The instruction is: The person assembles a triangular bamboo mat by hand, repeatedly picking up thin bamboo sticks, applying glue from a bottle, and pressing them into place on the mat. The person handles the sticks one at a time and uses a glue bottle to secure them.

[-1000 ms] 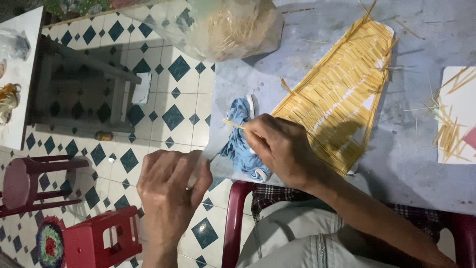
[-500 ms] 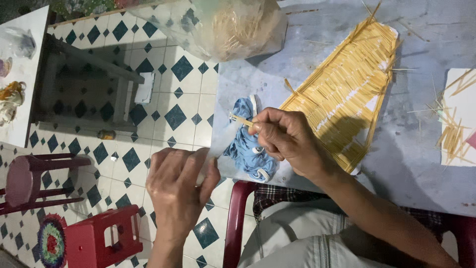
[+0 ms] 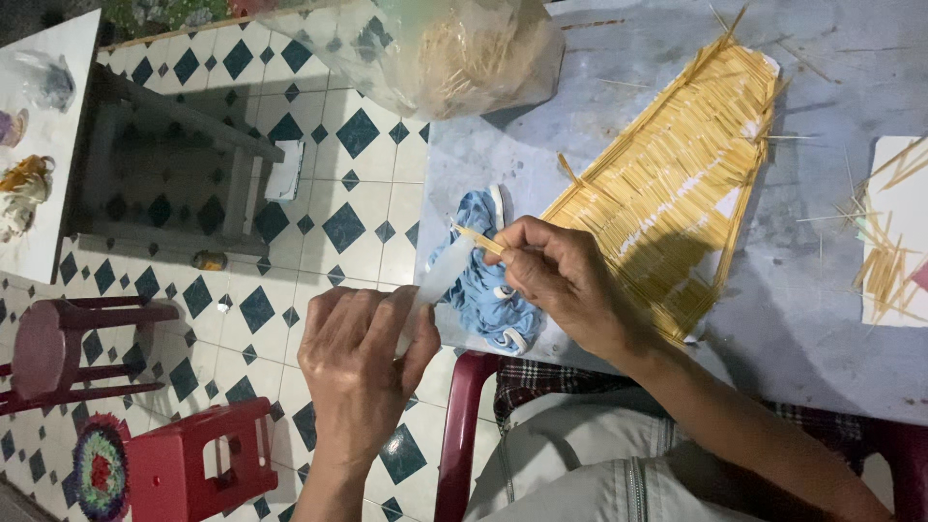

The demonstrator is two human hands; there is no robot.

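My left hand (image 3: 362, 362) grips a small clear glue tube (image 3: 437, 282), its tip pointing up toward a thin straw stick (image 3: 480, 241). That stick is pinched in the fingers of my right hand (image 3: 561, 280), just over the grey table's (image 3: 802, 329) near edge. Under my right hand lies a crumpled blue cloth (image 3: 483, 290). Beside it rests a tapered panel of glued yellow sticks (image 3: 677, 184), slanting toward the upper right.
A clear plastic bag of sticks (image 3: 454, 53) sits at the table's far corner. A white sheet with loose sticks (image 3: 894, 242) lies at right. On the tiled floor stand a red plastic stool (image 3: 203, 464), a dark red stool (image 3: 58, 343) and a grey stool (image 3: 164, 164).
My left hand has lifted the tube closer to the stick; my right hand has kept the stick almost still over the blue cloth.
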